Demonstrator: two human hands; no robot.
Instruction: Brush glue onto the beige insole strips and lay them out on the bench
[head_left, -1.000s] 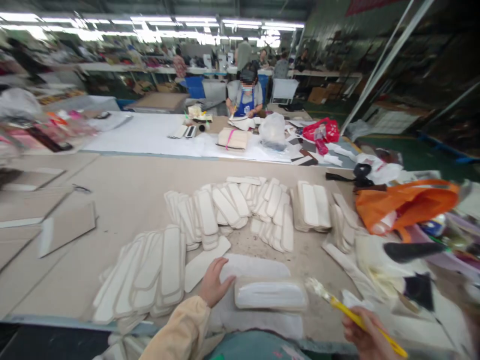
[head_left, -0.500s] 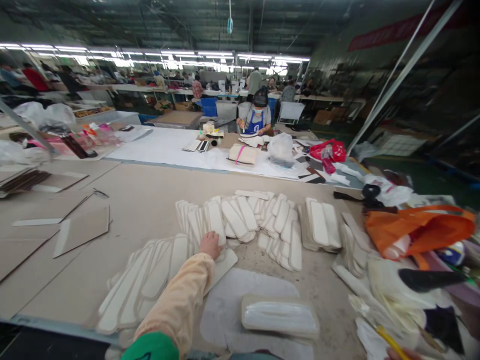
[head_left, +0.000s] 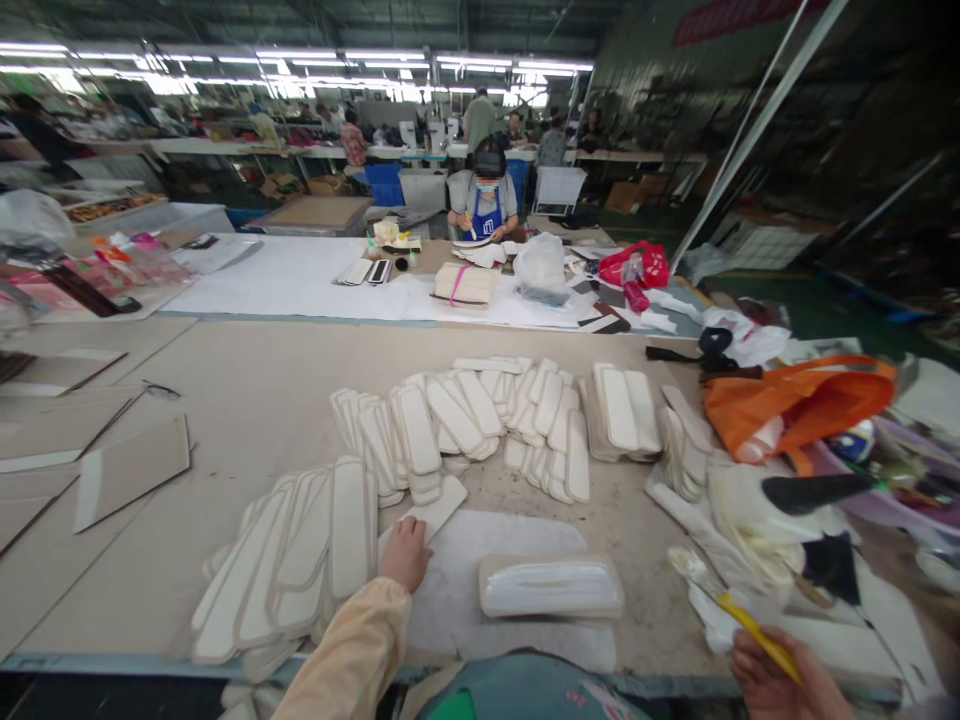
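My left hand (head_left: 405, 552) rests on a long cream strip (head_left: 435, 508) at the near edge of the table, fingers curled down onto it. My right hand (head_left: 772, 680) is at the lower right, closed around a yellow-handled brush (head_left: 731, 610) whose bristles point up and left. A white sheet (head_left: 510, 535) lies in front of me with a stack of cream pieces (head_left: 551, 587) on it. More cream strips are fanned out to the left (head_left: 300, 560) and across the middle (head_left: 487, 420) of the cardboard-covered table (head_left: 247, 400).
An orange bag (head_left: 795, 400), dark scraps and loose clutter fill the right side. Cardboard pieces (head_left: 127, 470) lie at the left. A person in a blue apron (head_left: 486, 200) works at the far end of the table; others stand further back.
My left hand reached out to the middle fan of strips, then drew back to the near strip. The right hand with the brush came back into view at the lower right.
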